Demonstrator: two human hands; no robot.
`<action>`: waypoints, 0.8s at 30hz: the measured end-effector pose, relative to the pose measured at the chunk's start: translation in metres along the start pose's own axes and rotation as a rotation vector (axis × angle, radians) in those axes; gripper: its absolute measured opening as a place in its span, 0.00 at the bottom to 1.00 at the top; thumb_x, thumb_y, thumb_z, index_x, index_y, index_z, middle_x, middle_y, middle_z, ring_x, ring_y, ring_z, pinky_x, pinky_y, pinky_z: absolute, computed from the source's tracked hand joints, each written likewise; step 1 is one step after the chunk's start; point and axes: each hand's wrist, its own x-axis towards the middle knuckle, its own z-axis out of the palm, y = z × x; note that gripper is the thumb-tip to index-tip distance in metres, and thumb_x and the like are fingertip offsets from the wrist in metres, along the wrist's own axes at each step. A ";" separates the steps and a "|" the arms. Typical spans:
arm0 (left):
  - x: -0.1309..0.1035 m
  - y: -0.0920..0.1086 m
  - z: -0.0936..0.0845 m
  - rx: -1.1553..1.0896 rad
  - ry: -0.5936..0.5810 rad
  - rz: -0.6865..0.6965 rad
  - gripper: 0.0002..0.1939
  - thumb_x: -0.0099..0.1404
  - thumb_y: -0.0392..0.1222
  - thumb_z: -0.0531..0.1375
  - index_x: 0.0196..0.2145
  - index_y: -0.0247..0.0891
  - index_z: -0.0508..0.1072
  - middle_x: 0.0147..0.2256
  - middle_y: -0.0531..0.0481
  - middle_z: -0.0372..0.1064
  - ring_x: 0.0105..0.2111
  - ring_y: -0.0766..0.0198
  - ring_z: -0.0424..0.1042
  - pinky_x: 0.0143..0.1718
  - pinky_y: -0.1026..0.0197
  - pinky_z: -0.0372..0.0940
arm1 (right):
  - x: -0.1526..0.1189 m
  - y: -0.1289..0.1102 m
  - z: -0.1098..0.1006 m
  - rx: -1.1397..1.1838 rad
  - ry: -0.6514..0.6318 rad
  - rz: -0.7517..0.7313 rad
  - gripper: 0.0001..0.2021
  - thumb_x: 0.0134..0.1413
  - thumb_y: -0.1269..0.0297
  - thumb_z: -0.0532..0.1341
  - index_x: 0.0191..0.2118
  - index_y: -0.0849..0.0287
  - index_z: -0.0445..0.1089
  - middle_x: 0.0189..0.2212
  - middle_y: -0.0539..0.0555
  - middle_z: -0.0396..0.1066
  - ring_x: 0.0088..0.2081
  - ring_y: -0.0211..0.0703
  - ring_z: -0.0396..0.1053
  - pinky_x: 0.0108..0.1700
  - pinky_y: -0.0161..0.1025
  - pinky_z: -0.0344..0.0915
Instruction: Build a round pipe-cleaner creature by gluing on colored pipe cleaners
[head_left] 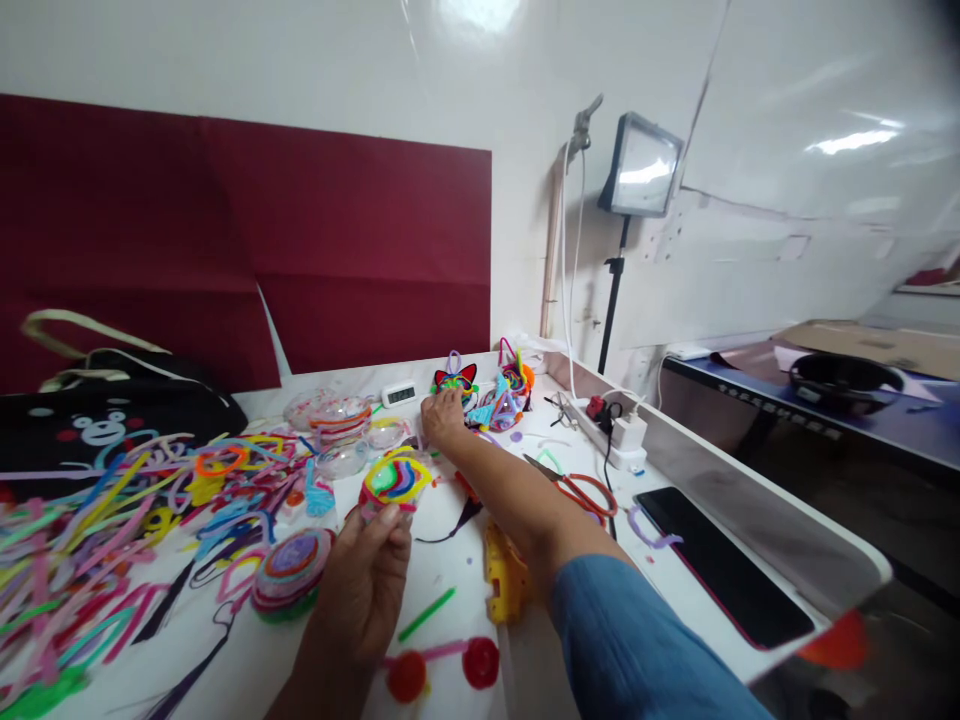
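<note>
My left hand pinches a rounded piece of coiled pipe cleaners, with yellow, red, blue and green bands, upright above the white table. My right hand reaches across to the back of the table. Its fingers bend down by a small pipe-cleaner figure with red and black ears; their tips are hidden, so I cannot tell whether they grip it. Just right of that hand lies a heap of colourful pipe-cleaner pieces. A coiled purple and red disc lies left of my left hand.
Loose pipe cleaners cover the table's left side. Orange-handled scissors, a yellow glue gun and a black phone lie to the right. A power strip runs along the raised edge. A small digital clock stands behind.
</note>
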 end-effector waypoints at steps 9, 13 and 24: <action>-0.001 0.003 0.000 -0.005 0.003 -0.009 0.13 0.60 0.18 0.54 0.26 0.31 0.68 0.25 0.53 0.65 0.22 0.74 0.69 0.17 0.77 0.64 | 0.002 0.001 -0.002 -0.004 -0.018 -0.033 0.22 0.60 0.72 0.52 0.60 0.72 0.62 0.59 0.79 0.61 0.60 0.67 0.59 0.59 0.74 0.35; 0.001 0.002 -0.001 -0.011 -0.016 -0.001 0.13 0.60 0.17 0.53 0.25 0.31 0.68 0.25 0.53 0.65 0.22 0.74 0.69 0.17 0.77 0.64 | -0.001 0.001 -0.007 0.018 -0.020 -0.034 0.21 0.60 0.74 0.51 0.59 0.71 0.63 0.58 0.78 0.62 0.59 0.64 0.60 0.60 0.72 0.34; 0.003 -0.004 -0.007 -0.034 -0.132 0.015 0.11 0.58 0.18 0.57 0.26 0.31 0.70 0.25 0.53 0.66 0.23 0.74 0.69 0.21 0.76 0.65 | -0.054 0.035 -0.072 0.283 -0.020 -0.147 0.16 0.55 0.73 0.57 0.50 0.64 0.71 0.49 0.66 0.72 0.52 0.56 0.69 0.54 0.52 0.61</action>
